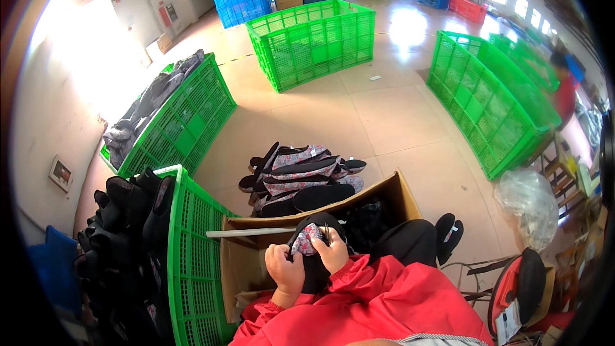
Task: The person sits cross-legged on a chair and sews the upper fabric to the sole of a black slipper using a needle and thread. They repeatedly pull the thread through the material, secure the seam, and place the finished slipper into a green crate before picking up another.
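Observation:
Over my lap, both hands grip a black slipper with a pink-and-grey floral lining [306, 241]. My left hand [286, 270] is closed, pinching its left edge. My right hand [332, 254] is closed too, its thumb pressed near the floral cloth. From its fingers sticks up a small pointed metal tool [327, 229], perhaps thread snips; most of it is hidden. An open cardboard box [403, 200] stands around my knees with dark items [368, 221] inside. Beyond it, a pile of floral and black slippers [301, 176] lies on the floor.
At my left, a green crate [198, 263] stands beside heaped black slippers [128, 218]. A pale bar [251, 233] lies across the box. Other green crates [314, 45] stand ahead and right. Black slippers [448, 237], a clear plastic bag [528, 205] and a red-and-black chair [512, 288] are at right.

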A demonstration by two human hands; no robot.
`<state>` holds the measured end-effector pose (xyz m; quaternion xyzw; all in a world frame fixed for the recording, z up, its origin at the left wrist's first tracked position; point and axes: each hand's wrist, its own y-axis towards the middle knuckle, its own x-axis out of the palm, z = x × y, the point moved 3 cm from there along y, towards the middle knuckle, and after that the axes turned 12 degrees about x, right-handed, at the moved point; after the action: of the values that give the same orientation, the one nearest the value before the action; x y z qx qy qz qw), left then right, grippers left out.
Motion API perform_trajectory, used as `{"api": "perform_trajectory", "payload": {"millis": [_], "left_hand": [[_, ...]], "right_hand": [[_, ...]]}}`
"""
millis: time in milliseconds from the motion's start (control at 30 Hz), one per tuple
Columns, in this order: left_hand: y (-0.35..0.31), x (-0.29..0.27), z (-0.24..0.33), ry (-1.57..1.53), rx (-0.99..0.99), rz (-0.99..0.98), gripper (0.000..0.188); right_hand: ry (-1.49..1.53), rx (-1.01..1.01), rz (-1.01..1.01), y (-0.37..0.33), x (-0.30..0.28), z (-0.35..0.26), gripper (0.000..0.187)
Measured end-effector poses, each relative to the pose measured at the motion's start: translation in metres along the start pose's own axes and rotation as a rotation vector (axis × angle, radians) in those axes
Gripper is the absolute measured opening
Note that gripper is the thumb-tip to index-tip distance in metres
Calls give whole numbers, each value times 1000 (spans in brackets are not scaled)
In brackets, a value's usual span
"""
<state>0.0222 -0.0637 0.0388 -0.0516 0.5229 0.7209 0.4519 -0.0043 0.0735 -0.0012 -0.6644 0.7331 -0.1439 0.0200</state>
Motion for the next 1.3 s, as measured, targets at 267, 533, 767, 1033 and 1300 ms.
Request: {"api": "perform_trajectory", "payload": {"millis": [267,533,767,1033,1300], "left_hand": [[7,-2,-19,85,51,-50,24],[5,-8,-24,-5,52,-96,26],[8,-8,-25,-56,-19,-156,33],[28,2,-14,-282,54,-219,41],[32,-11,21,-60,182,-385,37]], "right_hand": [[-7,-6,-89,-2,7,9,44],[1,6,-123,-5,8,15,47],[-163,-29,-98,-9,5,15,50],[128,114,-164,5,-2,36,52],[202,102,-186,6,-5,29,48]]}}
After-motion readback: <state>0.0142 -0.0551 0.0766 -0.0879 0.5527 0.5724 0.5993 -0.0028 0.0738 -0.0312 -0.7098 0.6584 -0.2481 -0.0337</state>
